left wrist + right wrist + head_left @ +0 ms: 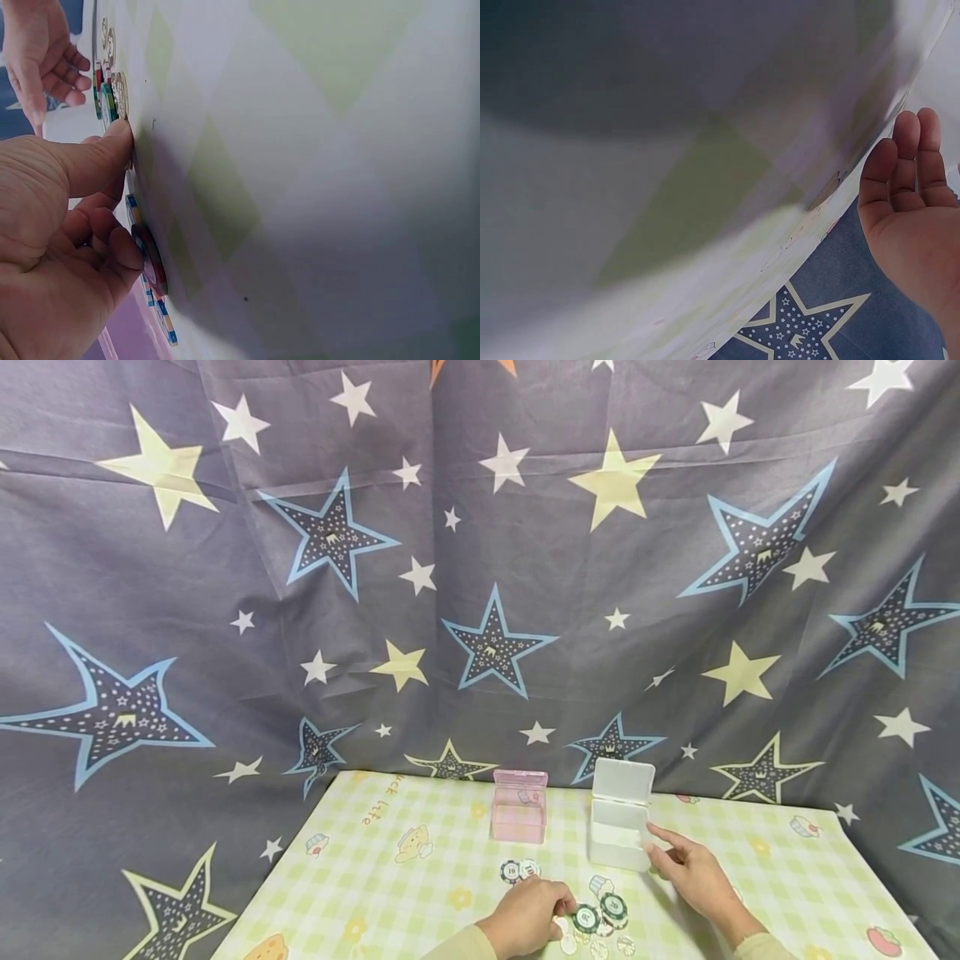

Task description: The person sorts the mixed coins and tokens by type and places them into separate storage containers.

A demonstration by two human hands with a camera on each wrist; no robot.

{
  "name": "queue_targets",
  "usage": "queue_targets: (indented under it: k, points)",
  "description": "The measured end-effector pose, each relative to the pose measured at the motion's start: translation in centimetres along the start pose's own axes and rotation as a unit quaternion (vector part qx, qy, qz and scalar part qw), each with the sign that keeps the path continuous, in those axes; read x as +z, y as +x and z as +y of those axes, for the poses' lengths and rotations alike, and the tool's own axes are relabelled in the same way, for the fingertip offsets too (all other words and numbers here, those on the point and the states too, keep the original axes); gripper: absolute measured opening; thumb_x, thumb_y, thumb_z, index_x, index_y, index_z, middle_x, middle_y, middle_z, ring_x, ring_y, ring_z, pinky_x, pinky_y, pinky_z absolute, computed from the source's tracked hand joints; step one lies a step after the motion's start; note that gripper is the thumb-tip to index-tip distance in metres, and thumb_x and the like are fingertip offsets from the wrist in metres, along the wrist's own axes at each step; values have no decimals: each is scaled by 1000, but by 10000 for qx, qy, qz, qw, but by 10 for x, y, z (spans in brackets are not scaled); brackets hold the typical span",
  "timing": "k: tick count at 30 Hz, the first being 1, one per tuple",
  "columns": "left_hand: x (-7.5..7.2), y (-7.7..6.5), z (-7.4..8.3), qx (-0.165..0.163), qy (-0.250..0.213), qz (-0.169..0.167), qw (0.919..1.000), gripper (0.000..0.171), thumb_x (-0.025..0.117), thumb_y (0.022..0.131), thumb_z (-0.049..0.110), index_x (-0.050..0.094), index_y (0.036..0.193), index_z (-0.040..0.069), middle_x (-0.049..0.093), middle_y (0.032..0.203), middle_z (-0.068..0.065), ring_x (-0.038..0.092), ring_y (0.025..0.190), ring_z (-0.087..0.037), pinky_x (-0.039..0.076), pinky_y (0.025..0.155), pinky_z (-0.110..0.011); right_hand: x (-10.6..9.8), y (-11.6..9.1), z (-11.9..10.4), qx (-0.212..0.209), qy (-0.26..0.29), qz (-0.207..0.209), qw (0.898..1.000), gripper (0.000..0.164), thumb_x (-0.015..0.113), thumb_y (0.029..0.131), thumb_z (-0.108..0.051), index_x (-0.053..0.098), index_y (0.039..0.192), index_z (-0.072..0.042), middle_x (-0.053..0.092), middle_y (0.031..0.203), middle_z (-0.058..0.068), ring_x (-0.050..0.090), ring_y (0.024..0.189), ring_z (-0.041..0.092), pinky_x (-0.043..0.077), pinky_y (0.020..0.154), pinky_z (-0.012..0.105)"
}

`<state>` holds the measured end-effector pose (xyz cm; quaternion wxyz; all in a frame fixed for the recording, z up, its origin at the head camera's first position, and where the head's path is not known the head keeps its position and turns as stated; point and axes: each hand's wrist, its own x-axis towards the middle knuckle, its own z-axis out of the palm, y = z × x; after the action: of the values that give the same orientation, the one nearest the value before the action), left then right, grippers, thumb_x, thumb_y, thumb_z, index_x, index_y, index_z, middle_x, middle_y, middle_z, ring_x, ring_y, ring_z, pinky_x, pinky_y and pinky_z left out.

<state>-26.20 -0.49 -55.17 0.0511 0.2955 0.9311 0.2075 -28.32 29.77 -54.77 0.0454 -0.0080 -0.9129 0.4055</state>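
Observation:
My left hand [528,914] is low over the tablecloth, at the left edge of a loose group of chips and coins. Its thumb and forefinger pinch at a gold coin [561,925], mostly hidden by the fingers. In the left wrist view, a dark red poker chip [152,259] lies by the curled outer fingers. Green-edged poker chips [586,917] and several gold coins [626,947] lie to the right of this hand. My right hand [693,872] has its fingertips at the right wall of an open white box [618,853], fingers loosely extended.
A pink see-through box [519,831] with its lid raised stands left of the white box. Between it and my left hand lie dark-and-white chips [511,871]. A checked green tablecloth [420,893] covers the table; a starry grey curtain [420,527] hangs behind.

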Motion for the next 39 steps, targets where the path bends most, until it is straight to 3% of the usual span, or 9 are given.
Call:
queue_targets:
  k: [9, 16, 21, 28, 39]
  points:
    - [1, 1, -1, 151, 11, 54, 9999, 32, 94, 78, 12, 78, 102, 25, 64, 83, 19, 47, 76, 6, 46, 79, -18, 0, 0, 1, 33, 44, -5, 10000, 58, 68, 105, -39, 57, 155, -11, 82, 92, 3, 73, 84, 12, 52, 72, 25]
    - [-2, -2, 0, 216, -275, 32, 9994, 22, 86, 85, 5, 78, 95, 23, 61, 75, 17, 46, 70, 4, 45, 73, -16, -1, 0, 1, 119, 50, -55, 9999, 57, 68, 106, -38, 56, 156, -12, 82, 93, 3, 73, 85, 12, 53, 73, 26]
    - [0, -4, -4, 304, -299, 34, 9991, 16, 85, 89, 11, 78, 95, 24, 64, 75, 20, 48, 71, 6, 47, 76, -17, -2, 0, 0, 150, 50, -115, 9998, 59, 66, 106, -41, 55, 157, -13, 82, 94, 2, 71, 84, 12, 51, 71, 27]
    - [1, -8, -8, 217, -429, 230, 9986, 20, 90, 85, 18, 76, 97, 24, 63, 74, 20, 50, 69, 8, 47, 71, -18, -2, 0, 0, 137, 53, -126, 9998, 60, 66, 106, -41, 55, 157, -12, 82, 94, 2, 71, 83, 12, 49, 69, 27]
    - [-2, -12, -8, 319, -462, 247, 9981, 18, 85, 86, 15, 79, 99, 25, 63, 71, 21, 50, 64, 9, 46, 68, -15, -1, 0, -1, 142, 55, -130, 9998, 60, 65, 106, -42, 54, 157, -12, 82, 95, 2, 70, 84, 11, 49, 69, 27]
